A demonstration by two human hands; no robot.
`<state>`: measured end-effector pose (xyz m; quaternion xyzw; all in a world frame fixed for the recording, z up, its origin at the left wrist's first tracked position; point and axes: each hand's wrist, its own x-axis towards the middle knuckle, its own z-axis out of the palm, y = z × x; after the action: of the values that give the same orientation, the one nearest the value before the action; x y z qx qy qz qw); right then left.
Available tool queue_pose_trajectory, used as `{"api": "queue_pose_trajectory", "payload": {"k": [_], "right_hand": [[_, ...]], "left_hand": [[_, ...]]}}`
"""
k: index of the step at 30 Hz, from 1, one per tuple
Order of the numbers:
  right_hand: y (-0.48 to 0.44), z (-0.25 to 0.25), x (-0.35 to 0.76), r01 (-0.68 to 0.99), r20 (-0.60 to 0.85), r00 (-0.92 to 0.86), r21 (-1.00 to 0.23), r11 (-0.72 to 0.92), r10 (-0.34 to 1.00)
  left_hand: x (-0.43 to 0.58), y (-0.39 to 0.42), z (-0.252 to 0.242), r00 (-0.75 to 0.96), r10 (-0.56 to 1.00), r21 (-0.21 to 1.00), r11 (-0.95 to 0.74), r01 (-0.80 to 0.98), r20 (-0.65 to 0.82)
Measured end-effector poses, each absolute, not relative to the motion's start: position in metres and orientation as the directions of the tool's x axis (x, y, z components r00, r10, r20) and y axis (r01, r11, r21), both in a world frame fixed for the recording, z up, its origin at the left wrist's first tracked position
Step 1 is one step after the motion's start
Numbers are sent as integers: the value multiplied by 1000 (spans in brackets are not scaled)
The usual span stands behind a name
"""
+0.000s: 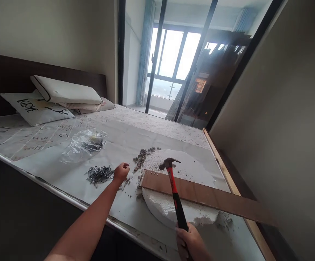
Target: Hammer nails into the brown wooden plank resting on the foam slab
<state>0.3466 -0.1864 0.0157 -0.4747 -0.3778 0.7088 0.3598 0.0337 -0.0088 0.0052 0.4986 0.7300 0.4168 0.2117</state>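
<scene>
My right hand [190, 239] is wrapped round the black grip of a claw hammer [175, 188] with a red neck. Its metal head is raised over a brown wooden board [198, 192]. Several small nail heads dot the board's left end. Under the board lies a thick round slab of white foam [160, 203], chipped along its edge. My left hand [121, 171] is closed, fingers curled together, between a heap of loose nails [100, 175] and the board. Whatever it may hold is too small to make out.
Grey crumbs [142, 157] are scattered beside the foam on a pale sheet covering the mattress [45, 134]. A clear plastic bag [83, 145] lies behind the nails. Pillows [70, 92] rest by the headboard. A wooden rail [222, 166] runs along the right edge, near the wall.
</scene>
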Motion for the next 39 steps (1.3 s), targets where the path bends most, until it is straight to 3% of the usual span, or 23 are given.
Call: {"api": "queue_pose_trajectory", "payload": {"k": [3, 5, 10, 19, 24, 27, 30, 35, 39], "right_hand": [[-188, 0, 351, -201, -416, -315, -849, -488, 853], [-188, -3, 354, -217, -421, -335, -836, -503, 843], [-186, 2, 356, -195, -441, -350, -829, -525, 827], [-184, 2, 361, -210, -433, -381, -820, -533, 817], [-183, 4, 363, -240, -429, -373, -812, -532, 823], [-182, 3, 362, -245, -434, -363, -809, -534, 824], [-181, 2, 361, -245, -419, -369, -817, -522, 830], [-179, -1, 360, -253, -423, -358, -814, -523, 832], [-177, 2, 360, -261, -430, -381, -800, -541, 819]], "left_hand": [[9, -22, -11, -311, 950, 530, 269, 804, -12], [-2, -30, -17, -291, 956, 428, 282, 859, -46], [-14, -43, -22, -255, 964, 351, 265, 898, -76], [0, -45, -26, -151, 982, 331, 180, 926, -112], [6, -38, -10, -166, 986, 419, 147, 896, 9], [23, -34, 11, -233, 966, 674, 100, 732, 109], [55, -34, 32, -249, 962, 889, 20, 458, 107], [112, -33, 47, -112, 993, 989, -32, 147, 48], [139, -30, 44, -29, 1000, 997, 8, 83, -5]]}}
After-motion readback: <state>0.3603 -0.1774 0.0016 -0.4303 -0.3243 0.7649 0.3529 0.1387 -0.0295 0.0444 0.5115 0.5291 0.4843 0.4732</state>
